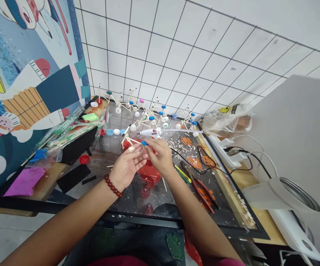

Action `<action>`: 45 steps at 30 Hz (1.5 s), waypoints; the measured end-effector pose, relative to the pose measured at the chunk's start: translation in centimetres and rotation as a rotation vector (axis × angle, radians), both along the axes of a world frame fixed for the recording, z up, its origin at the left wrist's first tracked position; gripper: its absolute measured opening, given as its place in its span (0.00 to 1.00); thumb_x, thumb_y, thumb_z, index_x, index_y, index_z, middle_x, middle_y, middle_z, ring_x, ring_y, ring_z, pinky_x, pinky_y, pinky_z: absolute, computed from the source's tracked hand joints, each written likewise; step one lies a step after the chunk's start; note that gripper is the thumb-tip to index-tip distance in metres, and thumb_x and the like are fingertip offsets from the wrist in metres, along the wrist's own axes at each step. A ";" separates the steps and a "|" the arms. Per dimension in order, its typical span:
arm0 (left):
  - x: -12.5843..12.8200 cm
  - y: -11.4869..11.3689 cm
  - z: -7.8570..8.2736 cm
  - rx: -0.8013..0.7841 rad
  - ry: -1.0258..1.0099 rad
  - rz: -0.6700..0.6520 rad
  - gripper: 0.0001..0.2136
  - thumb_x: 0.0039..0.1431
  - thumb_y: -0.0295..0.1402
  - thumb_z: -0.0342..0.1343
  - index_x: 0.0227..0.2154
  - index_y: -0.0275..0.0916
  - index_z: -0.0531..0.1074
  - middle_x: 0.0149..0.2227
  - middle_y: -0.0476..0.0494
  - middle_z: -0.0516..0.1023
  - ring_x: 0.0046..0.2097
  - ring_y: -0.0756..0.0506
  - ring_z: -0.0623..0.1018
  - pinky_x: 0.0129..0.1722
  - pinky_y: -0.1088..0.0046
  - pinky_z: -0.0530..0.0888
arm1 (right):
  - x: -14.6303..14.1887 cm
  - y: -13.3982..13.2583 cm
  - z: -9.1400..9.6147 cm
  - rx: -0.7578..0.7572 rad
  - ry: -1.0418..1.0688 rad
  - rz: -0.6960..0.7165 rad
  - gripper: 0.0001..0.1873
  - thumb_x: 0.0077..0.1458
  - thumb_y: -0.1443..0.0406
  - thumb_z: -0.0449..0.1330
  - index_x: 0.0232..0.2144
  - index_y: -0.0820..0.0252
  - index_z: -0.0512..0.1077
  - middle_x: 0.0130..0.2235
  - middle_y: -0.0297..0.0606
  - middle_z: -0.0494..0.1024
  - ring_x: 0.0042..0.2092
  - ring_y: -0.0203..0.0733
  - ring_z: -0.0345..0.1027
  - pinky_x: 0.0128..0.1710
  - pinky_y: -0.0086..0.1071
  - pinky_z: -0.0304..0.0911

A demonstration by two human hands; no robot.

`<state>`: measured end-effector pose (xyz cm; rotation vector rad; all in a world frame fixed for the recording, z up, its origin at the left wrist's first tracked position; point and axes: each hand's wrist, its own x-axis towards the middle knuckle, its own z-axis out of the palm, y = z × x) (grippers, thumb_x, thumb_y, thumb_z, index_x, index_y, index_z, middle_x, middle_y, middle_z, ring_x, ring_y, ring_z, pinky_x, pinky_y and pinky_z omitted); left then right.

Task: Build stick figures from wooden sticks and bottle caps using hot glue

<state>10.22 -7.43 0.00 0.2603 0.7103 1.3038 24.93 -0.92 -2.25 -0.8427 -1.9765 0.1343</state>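
Observation:
In front of me, my right hand (161,155) pinches the blue bottle cap (144,143) of a small figure made of thin wooden sticks (132,139). My left hand (128,164) lies just below the figure, palm turned up and fingers loosely apart. A pale bandage wraps one of its digits, and a red bead bracelet (113,186) circles the wrist. Whether its fingertips touch the sticks is unclear. Beyond the hands a white glue gun (150,132) rests on the table. Under them lies a red plastic object (150,175), partly hidden.
Several stick figures with coloured caps (151,118) stand along the tiled wall. Red-handled pliers (202,192) and a yellow cutter (183,173) lie right, beside a cable and wood scraps. A power strip (228,151) borders the right edge. Left are a red cap (84,159) and black pieces (73,177).

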 end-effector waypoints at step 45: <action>-0.3 -0.4 0.3 -0.030 -0.039 -0.003 0.14 0.54 0.21 0.56 0.43 0.36 0.76 0.37 0.44 0.80 0.37 0.48 0.81 0.38 0.73 0.75 | 0.1 -0.6 -0.1 0.146 -0.257 -0.079 0.14 0.62 0.69 0.57 0.48 0.53 0.74 0.47 0.39 0.81 0.48 0.43 0.74 0.61 0.47 0.51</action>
